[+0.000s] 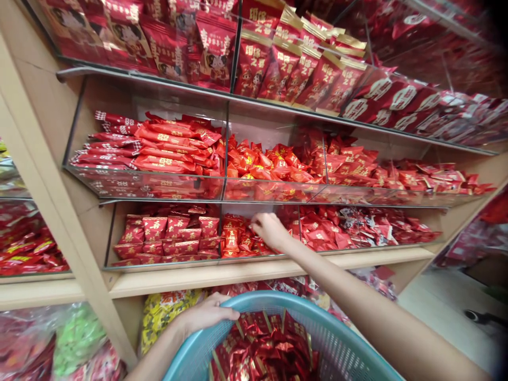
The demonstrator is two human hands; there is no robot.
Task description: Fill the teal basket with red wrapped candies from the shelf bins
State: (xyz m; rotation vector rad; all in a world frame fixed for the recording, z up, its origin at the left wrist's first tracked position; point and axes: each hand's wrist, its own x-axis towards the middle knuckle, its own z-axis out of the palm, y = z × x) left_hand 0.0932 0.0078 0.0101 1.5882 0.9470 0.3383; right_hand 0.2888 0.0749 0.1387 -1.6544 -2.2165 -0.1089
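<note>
My left hand [208,313] grips the far left rim of a teal plastic basket [337,323], thumb over the edge. Inside the basket lies a heap of shiny dark-red wrapped packets [264,346]. My right hand [270,230] reaches over the basket into a clear bin on the lowest display tier. Its fingers are curled together just above small red packets with gold lettering [231,239]; what they hold, if anything, I cannot make out. Left of that bin stand rows of dark-red square packets [170,233].
Clear dividers split the tiers. Above are long red sticks [170,145], twisted red candies [273,161] and upright gold-topped packets [252,63]. A wooden ledge [238,275] runs below the bins. Under it sit yellow packets [166,312] and a green bag [79,336].
</note>
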